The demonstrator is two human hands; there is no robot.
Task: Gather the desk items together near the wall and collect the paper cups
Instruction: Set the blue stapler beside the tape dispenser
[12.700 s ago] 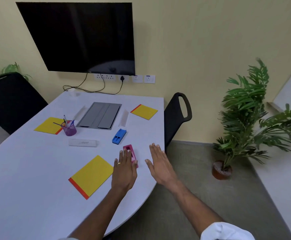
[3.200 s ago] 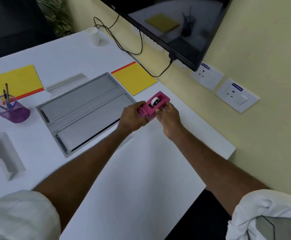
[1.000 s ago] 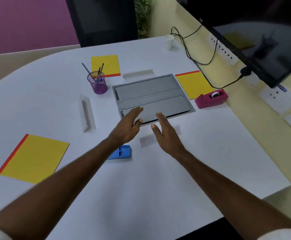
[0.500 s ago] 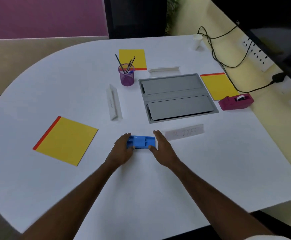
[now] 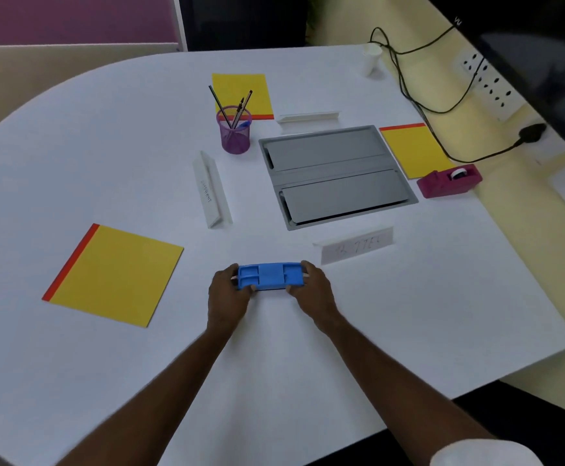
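Blue plastic case (image 5: 269, 276), low on the white desk (image 5: 106, 146), is now gripped at both ends. The left hand (image 5: 227, 294) and right hand (image 5: 314, 290) have their fingers clamped on it, where a second ago both hovered open. It looks next in line for the wall. A yellow pad (image 5: 116, 274) lies at 9 o'clock, with a purple pen cup (image 5: 234, 134) beyond at 12. The pink tape dispenser (image 5: 449, 180) already sits by the cream wall (image 5: 543, 257) at 2 o'clock. A paper cup (image 5: 371, 58) waits at 1 o'clock, uncollected.
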